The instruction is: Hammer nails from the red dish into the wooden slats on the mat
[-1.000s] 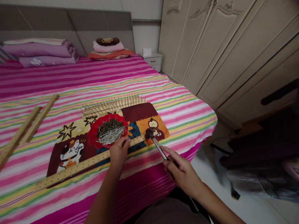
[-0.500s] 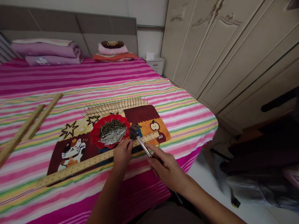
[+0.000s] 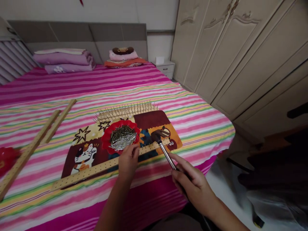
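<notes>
My right hand [image 3: 196, 184] is wrapped around the dark grip of a hammer [image 3: 167, 155], whose metal shaft slants up and left. Its dark head is smeared by motion and hovers over the far right part of a perforated wooden strip [image 3: 89, 171]. Several nails stand in that strip's right part. Over the strip, my left hand [image 3: 128, 162] has its fingertips pinched together; what they hold, if anything, is too small to make out. Just beyond them, a red scalloped bowl [image 3: 106, 141] holds a heap of loose nails [image 3: 122, 138].
A patterned mat [image 3: 149, 120] lies under the bowl and strip. Behind it, wood bristles with upright nails [image 3: 127, 109]. More wooden strips [image 3: 36, 144] and a red dish [image 3: 7, 158] lie left on the striped bed. A wardrobe [image 3: 216, 48] stands to the right.
The hammer has moved right, away from my left fingertips. My left hand has slid slightly left along the strip, still pinched. The camera view has shifted, bringing the red dish into sight.
</notes>
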Demonstrator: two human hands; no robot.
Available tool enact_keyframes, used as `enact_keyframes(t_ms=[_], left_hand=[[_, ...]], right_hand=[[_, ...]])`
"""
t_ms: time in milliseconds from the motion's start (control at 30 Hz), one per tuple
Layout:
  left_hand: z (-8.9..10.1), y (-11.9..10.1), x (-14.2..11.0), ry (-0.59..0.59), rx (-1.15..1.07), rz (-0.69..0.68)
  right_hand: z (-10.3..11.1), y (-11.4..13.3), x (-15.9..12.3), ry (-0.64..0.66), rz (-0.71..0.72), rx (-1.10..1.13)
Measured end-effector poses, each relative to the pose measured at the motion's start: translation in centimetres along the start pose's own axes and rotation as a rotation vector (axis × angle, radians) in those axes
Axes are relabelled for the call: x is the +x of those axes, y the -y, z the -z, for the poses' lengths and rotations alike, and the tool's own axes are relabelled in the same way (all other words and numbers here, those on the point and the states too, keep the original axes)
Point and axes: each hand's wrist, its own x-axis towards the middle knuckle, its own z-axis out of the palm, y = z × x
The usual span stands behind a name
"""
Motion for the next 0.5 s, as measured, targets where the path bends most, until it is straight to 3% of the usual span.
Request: enact_keyframes(t_ms=[100,233,333,500], left_hand=[[2.1,0.7,1.2,-0.057,0.230,0.047],[3.8,1.2,3.5,0.204,0.583,0.130],[4.1,1.0,4.5,0.336,0.673,0.190],[4.2,1.3,4.6,0.340,0.686,0.178]], right_hand=[[0.7,-0.6,-0.6,-0.039,-0.027,0.018],[1.1,-1.3,-0.9,-0.049,-0.068,0.047],[1.0,-1.4,-0.9,-0.050,-0.079,0.050],[1.0,-1.7,-0.9,-0.040,-0.090,0.051]])
